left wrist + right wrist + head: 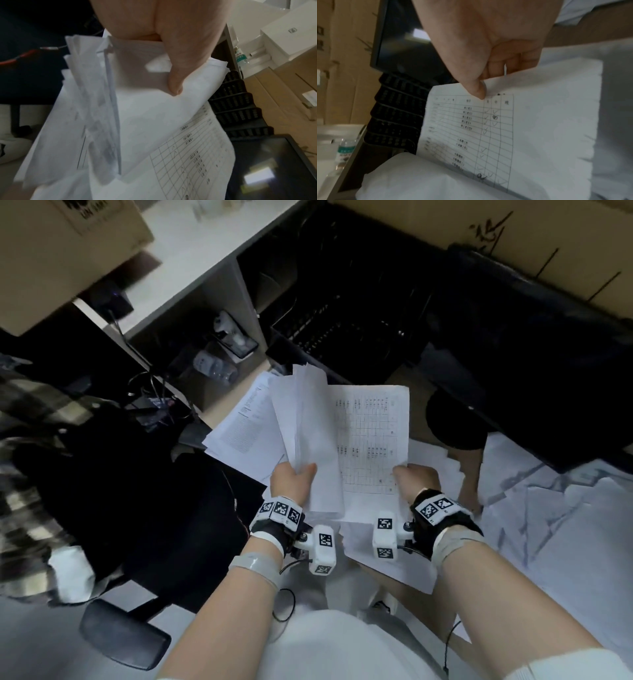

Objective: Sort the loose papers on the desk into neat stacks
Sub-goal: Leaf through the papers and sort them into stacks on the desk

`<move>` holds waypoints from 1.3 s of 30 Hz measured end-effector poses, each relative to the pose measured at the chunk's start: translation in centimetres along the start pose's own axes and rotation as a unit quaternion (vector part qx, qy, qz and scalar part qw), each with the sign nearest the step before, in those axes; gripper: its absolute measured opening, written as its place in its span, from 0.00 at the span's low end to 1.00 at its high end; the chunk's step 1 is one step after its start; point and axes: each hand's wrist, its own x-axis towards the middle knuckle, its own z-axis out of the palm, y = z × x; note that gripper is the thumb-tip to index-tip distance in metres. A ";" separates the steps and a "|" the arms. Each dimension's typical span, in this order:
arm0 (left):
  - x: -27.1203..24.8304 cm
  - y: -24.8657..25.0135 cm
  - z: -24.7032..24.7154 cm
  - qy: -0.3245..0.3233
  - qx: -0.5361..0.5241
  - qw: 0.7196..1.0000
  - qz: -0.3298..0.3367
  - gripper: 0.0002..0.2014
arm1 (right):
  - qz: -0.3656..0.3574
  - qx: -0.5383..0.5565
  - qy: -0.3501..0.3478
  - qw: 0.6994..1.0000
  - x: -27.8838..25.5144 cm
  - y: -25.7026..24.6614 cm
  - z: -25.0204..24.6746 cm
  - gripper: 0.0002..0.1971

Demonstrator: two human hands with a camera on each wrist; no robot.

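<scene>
My left hand [295, 478] grips a loose bundle of white sheets [305, 426] by its near edge, thumb [175, 86] on top; the bundle [106, 121] fans out unevenly. My right hand [412, 475] pinches the near corner of a gridded form sheet [371, 436] with printed rows and check marks [484, 128], thumb [479, 89] pressed on its top. The form lies partly under the bundle's right side. Both are held above the desk. More loose papers [548, 515] lie spread over the desk to the right.
A black mesh tray stack [342, 330] stands behind the papers, and a dark monitor [534, 364] with its round base [455, 422] is at the right. Cardboard boxes [513, 231] sit at the back. A black office chair [137, 508] is at my left.
</scene>
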 end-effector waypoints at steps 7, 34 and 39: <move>7.9 -1.4 -7.7 0.068 0.027 0.997 -0.035 0.20 | -0.005 -0.068 -0.084 0.994 1.4 -5.6 10.6 0.11; 15.4 -0.5 -12.6 0.021 -0.104 0.994 -0.025 0.09 | -0.089 0.132 -0.212 0.964 0.6 -15.0 22.7 0.15; 15.9 -1.2 -13.0 -0.001 -0.111 0.994 -0.023 0.14 | -0.064 0.132 -0.196 0.970 1.4 -14.4 21.9 0.11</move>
